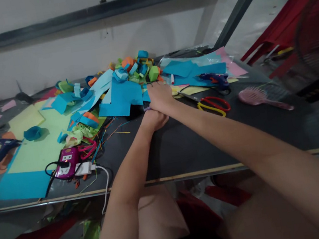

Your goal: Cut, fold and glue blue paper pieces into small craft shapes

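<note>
Two bare hands meet at a dark tabletop [193, 138], the left [157, 120] curled beneath the right [160, 95], whose fingers reach toward a heap of folded paper pieces [139, 68] at 12 o'clock. Whether either hand is closed on anything cannot be told; a small lavender item [147, 108] shows beside the left. Just beside them, at 10 o'clock, lies a blue paper sheet [121, 99]. The paper looks light, thin and easily creased, best pinched by an edge; the folded pieces would likely crush under a hard squeeze and want a loose hold at the sides. Farther out, red-and-yellow-handled scissors [219, 104] lie at 3 o'clock, with a pink hairbrush [254, 95] beyond, a blue glue gun [216, 79] toward 2 and a magenta power socket [67, 162] at 8.
</note>
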### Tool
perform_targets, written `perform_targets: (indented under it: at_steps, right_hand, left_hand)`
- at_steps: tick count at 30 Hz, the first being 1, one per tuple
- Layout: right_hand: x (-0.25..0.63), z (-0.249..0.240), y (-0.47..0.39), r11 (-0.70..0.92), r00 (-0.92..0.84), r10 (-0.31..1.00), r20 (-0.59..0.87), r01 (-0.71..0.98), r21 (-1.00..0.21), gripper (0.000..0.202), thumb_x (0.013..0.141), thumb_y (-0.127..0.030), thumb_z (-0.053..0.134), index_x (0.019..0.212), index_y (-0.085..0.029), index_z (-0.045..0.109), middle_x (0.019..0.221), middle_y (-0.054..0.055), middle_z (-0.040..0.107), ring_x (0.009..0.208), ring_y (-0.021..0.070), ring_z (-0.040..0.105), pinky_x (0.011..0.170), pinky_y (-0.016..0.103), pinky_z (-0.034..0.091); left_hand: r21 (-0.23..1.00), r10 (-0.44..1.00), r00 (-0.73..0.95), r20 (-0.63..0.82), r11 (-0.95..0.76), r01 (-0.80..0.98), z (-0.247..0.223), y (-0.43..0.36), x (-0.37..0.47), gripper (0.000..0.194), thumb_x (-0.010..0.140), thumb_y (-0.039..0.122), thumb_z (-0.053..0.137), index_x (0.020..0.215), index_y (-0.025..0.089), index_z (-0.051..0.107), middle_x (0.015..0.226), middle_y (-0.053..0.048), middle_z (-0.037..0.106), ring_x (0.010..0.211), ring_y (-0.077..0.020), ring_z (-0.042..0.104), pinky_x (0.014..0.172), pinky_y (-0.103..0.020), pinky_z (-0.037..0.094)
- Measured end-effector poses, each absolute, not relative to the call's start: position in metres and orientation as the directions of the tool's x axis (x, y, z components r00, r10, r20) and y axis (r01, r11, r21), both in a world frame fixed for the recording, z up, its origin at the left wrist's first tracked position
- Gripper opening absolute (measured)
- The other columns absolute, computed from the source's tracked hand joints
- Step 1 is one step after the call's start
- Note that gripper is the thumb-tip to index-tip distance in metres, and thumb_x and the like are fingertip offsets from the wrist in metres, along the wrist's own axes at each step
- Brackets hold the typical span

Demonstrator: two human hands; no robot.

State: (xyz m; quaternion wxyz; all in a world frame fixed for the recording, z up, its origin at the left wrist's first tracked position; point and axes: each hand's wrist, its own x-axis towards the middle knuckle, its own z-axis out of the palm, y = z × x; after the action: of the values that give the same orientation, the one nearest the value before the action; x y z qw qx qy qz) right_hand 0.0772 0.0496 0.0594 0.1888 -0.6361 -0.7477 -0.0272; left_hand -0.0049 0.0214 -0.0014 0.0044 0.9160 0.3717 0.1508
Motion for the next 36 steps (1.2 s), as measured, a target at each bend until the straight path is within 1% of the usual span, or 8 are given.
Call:
perform_targets:
  at_steps: [4,9,15,23,26,29,32,36]
  right_hand:
    - [0.038,0.071,0.043,0.332,-0.309,0.915,0.259,0.942,-0.052,0.034,0.073,-0.005,0.062,0.107,-0.005,0.063,0.111,0.021,0.062,0.109,0.0374,0.054,0.087,0.048,0.046]
    - [-0.005,0.058,0.045,0.422,-0.403,0.861,0.311,0.906,0.006,0.054,0.083,-0.007,0.055,0.136,-0.001,0.043,0.145,0.024,0.042,0.128,0.0351,0.041,0.102,0.048,0.035]
    - [-0.032,0.042,0.043,0.601,-0.596,0.799,0.079,0.792,-0.101,0.032,0.083,0.001,0.048,0.106,-0.014,0.066,0.110,0.014,0.069,0.103,0.0260,0.062,0.081,0.035,0.044]
    - [-0.021,0.050,0.035,0.670,-0.649,0.739,0.182,0.736,-0.094,0.028,0.092,-0.011,0.041,0.096,-0.011,0.069,0.095,0.013,0.071,0.095,0.0253,0.062,0.084,0.038,0.042]
    - [-0.021,0.050,0.033,0.624,-0.558,0.751,0.352,0.775,-0.103,0.031,0.095,-0.018,0.039,0.102,-0.011,0.069,0.115,0.014,0.067,0.119,0.0288,0.050,0.100,0.043,0.036]
    - [-0.025,0.042,0.035,0.449,-0.357,0.833,0.422,0.883,-0.139,0.039,0.092,-0.018,0.044,0.123,-0.002,0.059,0.149,0.022,0.041,0.141,0.0335,0.028,0.113,0.051,0.022]
    - [-0.030,0.037,0.037,0.319,-0.232,0.900,0.370,0.928,-0.195,0.052,0.090,-0.014,0.041,0.138,0.007,0.043,0.155,0.027,0.027,0.146,0.0346,0.020,0.116,0.053,0.015]
    - [-0.028,0.052,0.026,0.374,-0.210,0.862,0.461,0.878,-0.299,0.056,0.093,-0.016,0.033,0.147,-0.004,0.035,0.158,0.017,0.026,0.148,0.0304,0.016,0.118,0.052,0.015]
  left_hand:
    - [0.188,0.648,0.628,0.431,-0.745,0.640,-0.013,0.031,-0.005,0.039,0.090,0.026,0.051,0.127,0.016,0.057,0.129,-0.014,0.062,0.123,-0.0311,0.055,0.109,-0.048,0.038]
    - [0.275,0.662,0.488,0.569,-0.712,0.646,-0.014,0.035,-0.006,0.034,0.090,0.015,0.042,0.121,0.015,0.057,0.119,-0.015,0.063,0.115,-0.0246,0.059,0.104,-0.040,0.043]
    - [0.269,0.595,0.455,0.663,-0.756,0.597,-0.003,0.024,-0.011,0.027,0.089,0.013,0.039,0.103,0.017,0.062,0.113,-0.013,0.063,0.106,-0.0214,0.060,0.091,-0.035,0.049]
    - [0.172,0.516,0.560,0.648,-0.816,0.552,0.002,0.022,-0.008,0.025,0.086,0.011,0.041,0.092,0.018,0.063,0.105,-0.012,0.065,0.098,-0.0203,0.063,0.081,-0.032,0.050]
    - [0.190,0.523,0.535,0.663,-0.809,0.556,0.003,0.023,-0.009,0.026,0.085,0.008,0.040,0.091,0.018,0.063,0.104,-0.011,0.065,0.099,-0.0196,0.063,0.082,-0.032,0.051]
    - [0.193,0.522,0.519,0.677,-0.806,0.559,0.005,0.022,-0.011,0.026,0.085,0.008,0.041,0.092,0.017,0.063,0.104,-0.012,0.065,0.099,-0.0194,0.062,0.084,-0.032,0.051]
    - [0.174,0.503,0.533,0.680,-0.817,0.550,0.007,0.021,-0.011,0.026,0.085,0.009,0.041,0.094,0.017,0.064,0.103,-0.012,0.065,0.099,-0.0196,0.062,0.085,-0.032,0.050]
    - [0.188,0.531,0.536,0.656,-0.803,0.565,0.004,0.025,-0.011,0.026,0.085,0.010,0.041,0.097,0.018,0.064,0.104,-0.012,0.065,0.099,-0.0204,0.062,0.085,-0.034,0.049]
